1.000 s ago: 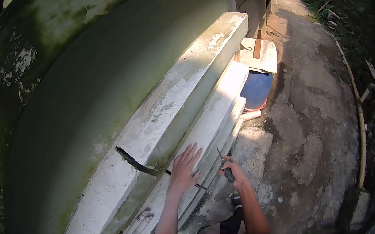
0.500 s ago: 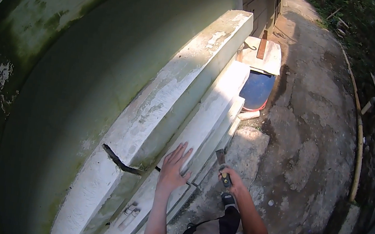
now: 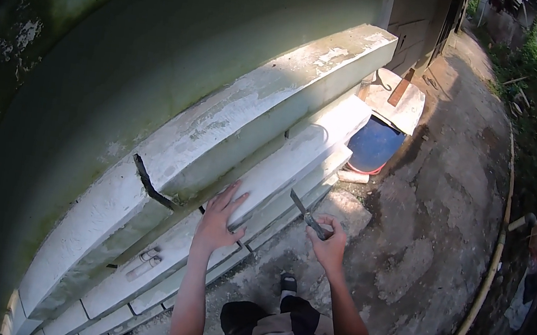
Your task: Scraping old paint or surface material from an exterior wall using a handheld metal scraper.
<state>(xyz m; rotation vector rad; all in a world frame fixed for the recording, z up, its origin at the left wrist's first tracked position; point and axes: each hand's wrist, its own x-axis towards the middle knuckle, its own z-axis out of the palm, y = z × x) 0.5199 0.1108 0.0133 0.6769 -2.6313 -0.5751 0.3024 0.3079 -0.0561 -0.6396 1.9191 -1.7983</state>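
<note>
**Scraper blade held off a stepped, white-painted wall base**

Scraper (image 3: 306,214), a narrow dark blade on a short handle, sits in the right hand (image 3: 328,242), whose fingers are curled shut round the handle; the tip points toward 11 o'clock and hangs just clear of the lowest white ledge (image 3: 296,164). The left hand (image 3: 219,219) lies flat, fingers spread wide and gripping nothing, on the sloped face of that ledge, at 9 o'clock from the tool. A black crack (image 3: 150,182) cuts the upper moulding at 10 o'clock from the left hand. A blue tub (image 3: 374,146) under a pale board stands at 1 o'clock, well apart, on the cracked concrete path (image 3: 439,210).

Judged from this pose, good work calls for a low blade angle against the paint, short strokes away from the bracing palm, and the spread fingers kept out of the blade's line.

Against the earlier frames, the left palm rests on the same ledge, the blade is tipped further toward the wall, and the view has swung so the tub lies higher and nearer.
</note>
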